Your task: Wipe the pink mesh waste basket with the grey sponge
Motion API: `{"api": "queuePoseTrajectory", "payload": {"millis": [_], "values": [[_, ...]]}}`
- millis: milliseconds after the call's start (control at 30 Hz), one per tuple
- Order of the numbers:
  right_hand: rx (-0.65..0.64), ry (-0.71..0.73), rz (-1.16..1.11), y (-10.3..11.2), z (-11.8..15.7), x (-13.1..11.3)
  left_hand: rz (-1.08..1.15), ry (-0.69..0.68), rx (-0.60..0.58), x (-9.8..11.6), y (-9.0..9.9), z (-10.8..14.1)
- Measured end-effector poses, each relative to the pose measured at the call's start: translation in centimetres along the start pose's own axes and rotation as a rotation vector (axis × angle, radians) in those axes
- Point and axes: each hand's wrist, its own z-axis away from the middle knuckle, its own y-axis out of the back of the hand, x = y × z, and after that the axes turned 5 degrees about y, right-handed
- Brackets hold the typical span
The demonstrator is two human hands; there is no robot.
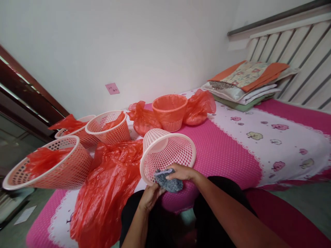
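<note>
A pale pink plastic mesh basket lies tipped on the pink bed, its mouth turned toward me. My right hand grips a fuzzy grey cloth with a lilac edge, in front of the basket's lower rim. Just below, my left hand is closed at the near rim of that basket, touching the cloth's lower edge; some of its fingers are hidden. To the left, crumpled red plastic bags spread over the bed and hang down its front.
More mesh baskets, one at the front left and one behind it, hold red bags. Against the wall, a red-lined basket stands between two filled red bags, one on the left. Folded bedding lies by the headboard.
</note>
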Motion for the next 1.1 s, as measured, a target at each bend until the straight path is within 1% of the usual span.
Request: {"api": "queuePoseTrajectory", "payload": {"millis": [33, 133, 167, 200, 267, 367, 467, 533, 600, 633, 700, 767, 833, 933, 1000, 1067, 1100], "values": [[0.044, 0.025, -0.145, -0.1, 0.0, -0.4, 0.007, -0.009, 0.009, 0.0, 0.0, 0.0], [0.244, 0.073, -0.639, 0.0, 0.3, -1.6, 0.009, -0.01, 0.056, -0.1, 0.1, 0.0], [0.298, 0.069, -0.753, 0.2, 0.4, -2.0, 0.008, -0.002, 0.067, -0.1, 0.3, -0.1], [0.33, 0.056, -0.809, 0.4, 0.6, -2.4, 0.008, 0.004, 0.073, -0.2, 0.4, -0.2], [0.347, 0.032, -0.823, 0.9, 1.0, -2.9, 0.019, 0.002, 0.067, -0.2, 0.6, -0.2], [0.281, 0.045, -0.763, 1.2, 1.2, -3.4, 0.049, -0.017, 0.043, 0.1, 0.5, -0.2], [0.23, 0.102, -0.649, 0.7, 1.1, -4.3, 0.083, -0.051, 0.013, 0.5, 0.4, 0.1], [0.276, 0.139, -0.531, 0.2, 1.3, -5.2, 0.108, -0.07, -0.014, 0.7, 0.3, 0.2], [0.38, 0.182, -0.475, -0.4, 2.0, -6.1, 0.13, -0.078, -0.022, 0.8, 0.3, 0.4], [0.446, 0.203, -0.498, -0.7, 2.7, -6.5, 0.138, -0.079, -0.014, 0.8, 0.4, 0.5], [0.6, 0.218, -0.637, -1.2, 4.7, -7.0, 0.153, -0.082, 0.011, 0.8, 0.5, 0.6], [0.765, 0.162, -0.793, -1.4, 7.4, -6.9, 0.161, -0.091, 0.027, 0.8, 0.7, 0.7], [0.906, 0.06, -0.875, -1.3, 10.6, -6.5, 0.172, -0.1, 0.029, 0.7, 1.0, 0.9], [1.146, -0.002, -0.884, -0.8, 15.3, -5.5, 0.19, -0.099, 0.019, 0.6, 1.4, 1.1], [1.284, -0.011, -0.858, -0.5, 17.8, -5.0, 0.189, -0.096, 0.011, 0.4, 1.6, 1.2], [1.381, -0.02, -0.871, -0.5, 19.6, -4.6, 0.183, -0.095, 0.015, 0.4, 1.7, 1.3], [1.408, -0.027, -0.881, -0.5, 20.1, -4.6, 0.18, -0.09, 0.017, 0.4, 1.7, 1.2]]}}
